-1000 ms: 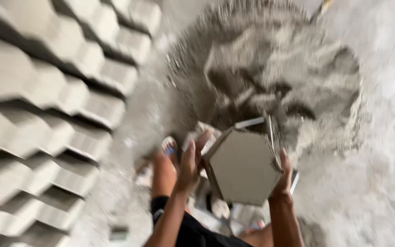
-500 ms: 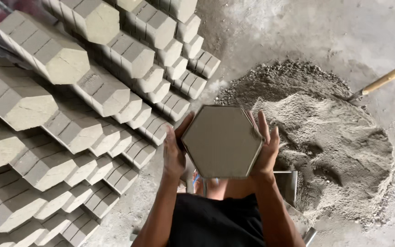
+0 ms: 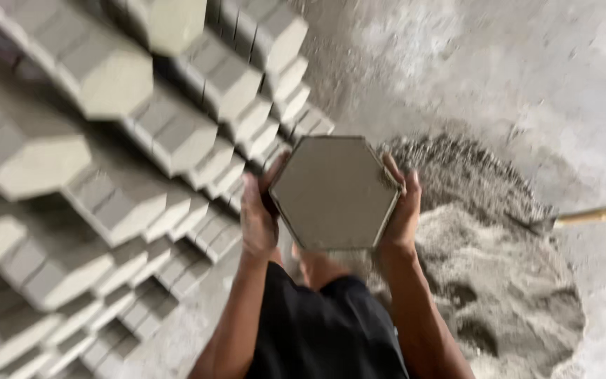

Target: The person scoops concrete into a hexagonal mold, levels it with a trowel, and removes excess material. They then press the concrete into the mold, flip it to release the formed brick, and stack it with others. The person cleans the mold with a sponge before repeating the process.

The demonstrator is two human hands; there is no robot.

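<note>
I hold a grey hexagonal paving block (image 3: 332, 191) in front of me at chest height, its flat face turned up toward the camera. My left hand (image 3: 257, 214) grips its left edge and my right hand (image 3: 402, 210) grips its right edge. Both forearms rise from the bottom of the view past my dark shorts (image 3: 324, 330). To the left, rows of stacked hexagonal blocks (image 3: 106, 161) lie close beside the held one. The picture is blurred by motion.
A heap of grey sand or cement mix (image 3: 485, 274) lies on the concrete floor (image 3: 527, 84) to the right. A wooden tool handle (image 3: 597, 214) sticks out of the heap toward the right edge. The block stacks fill the whole left side.
The view has swung from the heap toward the stacks. I lifted the hexagonal block from low near the heap to chest height, with both hands staying on its edges.
</note>
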